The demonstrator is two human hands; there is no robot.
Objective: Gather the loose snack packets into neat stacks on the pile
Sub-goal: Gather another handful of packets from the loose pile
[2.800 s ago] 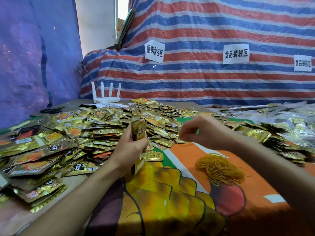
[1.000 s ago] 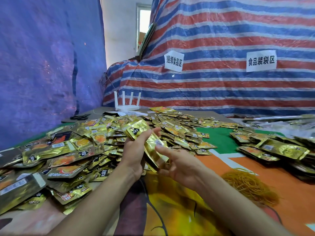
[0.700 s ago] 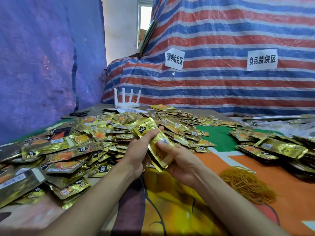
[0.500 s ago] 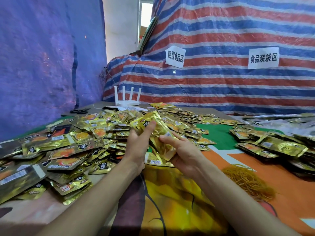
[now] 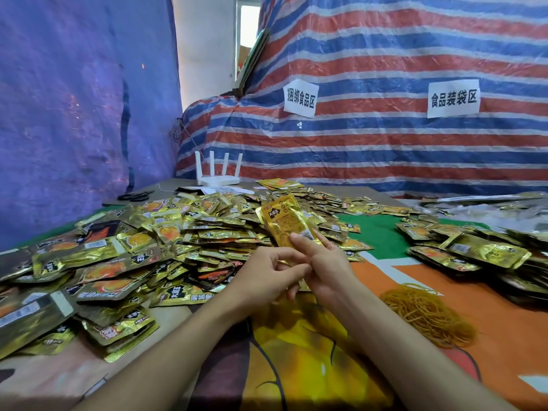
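**Held packets upright at centre; pile lies left of and beyond the grip**

Nearest the camera, both forearms reach over the printed table cover and meet at its centre.

The left hand has its thumb and fingers curled in at the lower end of the held packets and pinches them there. The right hand lies just beside it, touching. Its fingers are nearly straight and rest along the lower face of the packets, steadying rather than clenching. Whether its thumb closes behind cannot be told. How many packets are in the grip cannot be told either.

The held packets stand clear of the table. Their long axis runs up and away from the hands and tilts left, so the printed top end leans toward the pile.

A loose mound of rubber bands lies right of the hands, near the right forearm.

The main pile spreads to the left and beyond the hands. Its near edge is close to the left wrist. Judgement: the left hand is nearer, so a set-down calls for laying the long axis flat and moving left and forward.

A second heap of packets sits well apart on the right, across the green patch.

Farthest back are a white router, scissors and two paper signs on the striped tarpaulin.
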